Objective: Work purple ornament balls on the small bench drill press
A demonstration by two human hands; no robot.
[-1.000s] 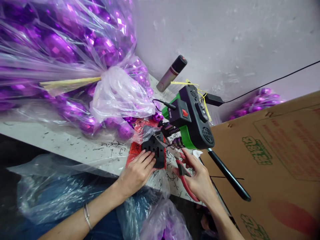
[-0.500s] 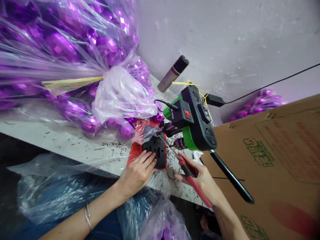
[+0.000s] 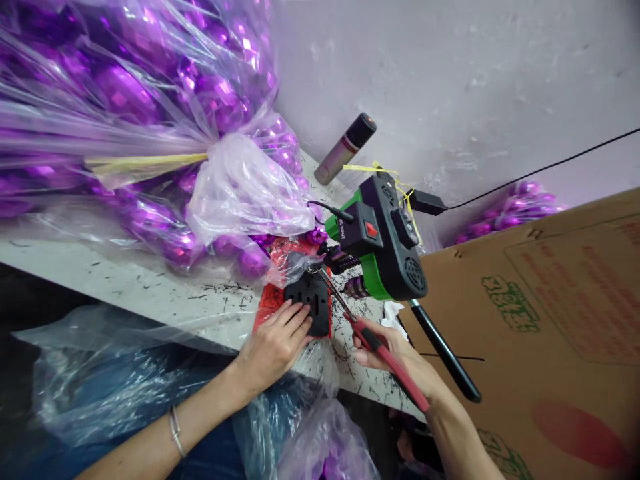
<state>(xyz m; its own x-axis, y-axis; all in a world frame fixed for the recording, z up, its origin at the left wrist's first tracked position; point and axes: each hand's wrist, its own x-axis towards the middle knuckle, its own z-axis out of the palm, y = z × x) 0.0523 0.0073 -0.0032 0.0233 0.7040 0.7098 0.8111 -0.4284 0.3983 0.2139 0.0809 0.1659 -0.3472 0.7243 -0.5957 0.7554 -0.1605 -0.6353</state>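
My left hand [image 3: 276, 339] lies with its fingers stretched out over a black slotted plate [image 3: 303, 288], which rests on a red base [image 3: 269, 303]. In my right hand [image 3: 387, 353] is a pair of long-nosed pliers [image 3: 373, 339] with red handles. The pliers' slim jaws reach to the far right edge of the plate; what lies between the tips is too small to make out. Just beyond stands a black and green machine [image 3: 377, 277] with a red switch, a cable and a chuck pointing toward the plate. A black lever [image 3: 445, 350] sticks out from it.
Clear bags of shiny purple balls [image 3: 125, 87] fill the left, one tied with yellow ribbon. A dark-capped bottle [image 3: 345, 150] stands behind the machine. A large cardboard box [image 3: 525, 313] is on the right. Black scraps litter the white table [image 3: 190, 297].
The fingers of my right hand have closed in around the pliers, and the handles have drawn closer together. My left hand keeps its place on the plate.
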